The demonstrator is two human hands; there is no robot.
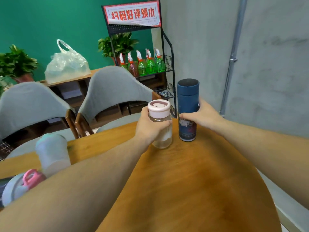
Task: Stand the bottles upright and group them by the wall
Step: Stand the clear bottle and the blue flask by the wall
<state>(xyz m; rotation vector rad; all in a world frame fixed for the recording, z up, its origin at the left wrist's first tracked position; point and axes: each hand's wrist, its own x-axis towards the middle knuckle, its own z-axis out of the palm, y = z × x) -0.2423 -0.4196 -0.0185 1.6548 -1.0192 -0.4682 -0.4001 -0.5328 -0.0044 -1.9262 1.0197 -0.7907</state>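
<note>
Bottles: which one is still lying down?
The grey bottle with the pink lid, bottom left. The clear, blue and pale ones stand upright.

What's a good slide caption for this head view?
Both hands stand a clear bottle and blue flask upright.

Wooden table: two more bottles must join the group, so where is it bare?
Bare wooden table lies between the forearms, in front of the clear pink-lidded bottle and blue flask. Crowded at the left edge: white bottle, pink-capped bottle.
</note>
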